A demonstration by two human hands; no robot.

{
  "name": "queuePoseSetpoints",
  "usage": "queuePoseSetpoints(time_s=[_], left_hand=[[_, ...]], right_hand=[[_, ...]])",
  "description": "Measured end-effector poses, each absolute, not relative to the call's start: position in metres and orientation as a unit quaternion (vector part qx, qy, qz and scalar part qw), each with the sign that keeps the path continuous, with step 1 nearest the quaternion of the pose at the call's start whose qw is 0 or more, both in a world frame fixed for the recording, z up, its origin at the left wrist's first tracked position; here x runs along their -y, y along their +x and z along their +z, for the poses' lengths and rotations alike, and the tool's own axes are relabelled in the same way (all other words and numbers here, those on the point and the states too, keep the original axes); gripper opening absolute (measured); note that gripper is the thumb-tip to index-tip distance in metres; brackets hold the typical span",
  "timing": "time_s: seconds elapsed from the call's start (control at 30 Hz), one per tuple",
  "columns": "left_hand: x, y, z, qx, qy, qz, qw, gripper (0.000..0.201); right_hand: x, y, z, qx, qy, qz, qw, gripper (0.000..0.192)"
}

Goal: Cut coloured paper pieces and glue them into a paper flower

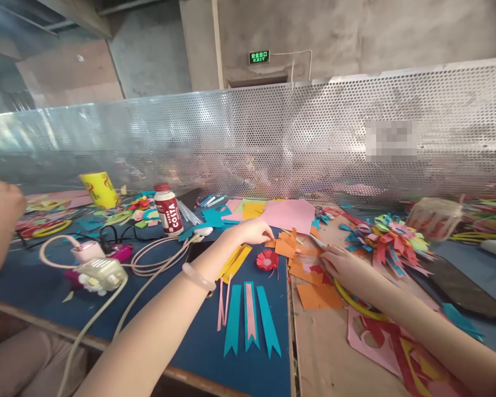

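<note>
1. Head view, the only one on offer: a blue-topped bench (pixel 33 281) is seen from above, backed along its far edge by a perforated metal screen (pixel 355 132).
2. The left hand (pixel 254 231) is stretched toward the middle of the bench, fingers loosely curled and laid on the edge of a pink paper sheet (pixel 291 214). Nothing looks pinched; the sheet seems to be pinned down or felt for, probably so it stays put.
3. The right hand (pixel 341 263) is rested on a heap of orange paper scraps (pixel 310 275), just right of the seam where the blue top meets bare board. Whether anything is actually gripped can't be told, since the fingers are turned away.
4. A small red paper flower (pixel 267 260) is parked between the two hands, apart from both, likely kept clear of the cutting mess.
5. Teal and pink ribbon-tail strips (pixel 250 317) are laid side by side near the front edge, sorted-looking, within easy reach.
6. A yellow hoop (pixel 357 306) is tucked under the right forearm, and a multicoloured paper burst (pixel 386 240) is set further right.
7. Toward the left end, a Costa bottle (pixel 168 208), a yellow cup (pixel 100 189) and a tangle of cable (pixel 149 264) are pushed back from the work spot.
8. At the far left edge, another person's hand (pixel 0 207) is visible.
</note>
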State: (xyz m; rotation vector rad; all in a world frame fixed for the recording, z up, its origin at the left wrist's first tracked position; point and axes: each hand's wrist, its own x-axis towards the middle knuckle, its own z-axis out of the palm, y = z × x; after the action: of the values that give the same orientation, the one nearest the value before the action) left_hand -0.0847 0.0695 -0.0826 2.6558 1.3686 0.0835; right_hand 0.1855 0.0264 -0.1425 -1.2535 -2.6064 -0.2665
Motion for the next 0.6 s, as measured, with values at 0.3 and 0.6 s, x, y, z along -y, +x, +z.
queuePoseSetpoints(time_s=[0.3,0.6], left_hand=[[-0.065,-0.086,-0.078,-0.451,0.884,0.025,0.121,0.032],[-0.076,-0.096,-0.085,-0.447,0.882,0.042,0.141,0.033]], right_hand=[[-0.032,0.189,-0.149,0.909,-0.369,-0.172,0.088,0.025],[-0.030,0.189,-0.151,0.902,-0.369,-0.176,0.138,0.025]])
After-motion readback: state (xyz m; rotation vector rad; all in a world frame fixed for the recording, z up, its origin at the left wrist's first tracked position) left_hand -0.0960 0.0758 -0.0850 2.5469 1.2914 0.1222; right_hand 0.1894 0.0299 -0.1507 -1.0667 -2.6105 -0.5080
